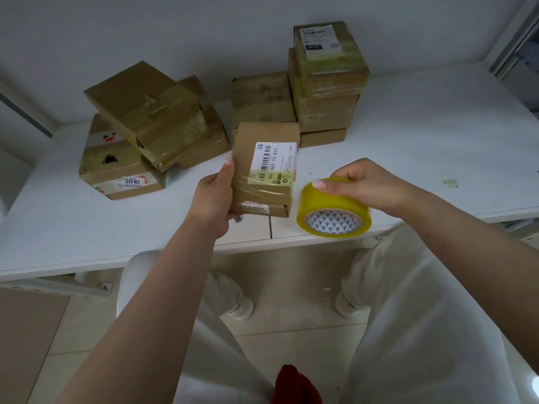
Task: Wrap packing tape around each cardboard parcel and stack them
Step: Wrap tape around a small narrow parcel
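We hold the small cardboard parcel (264, 167) upright above the near edge of the counter (437, 135), our left hand (214, 196) clamped on its left side, thumb along the edge and fingers behind. A band of clear tape already crosses its lower half, partly over the white shipping label (275, 163). Our right hand (369, 185) grips the yellow tape roll (332, 208) from above, just right of the parcel and apart from it.

To do this step well, we judge that we should find the loose end of the tape, press it flat on a bare cardboard face, and turn the parcel with the left hand while the right keeps the roll close and the strip taut, so no wrinkles form. Each turn should overlap the last and cross the seams, and it would be better to keep the barcode readable.

Farther back, a leaning pile of taped parcels (145, 126) sits at left, a tall stack (326, 83) at right near the wall, and one lone box (262, 97) stands between them.

We cannot tell whether a strip of tape runs from the roll to the parcel; none shows. The tape's free end is not visible, the left fingers are hidden behind the parcel, and its back face is out of sight. The label print is too small to read fully, and the small mark on the counter at far right is unclear.
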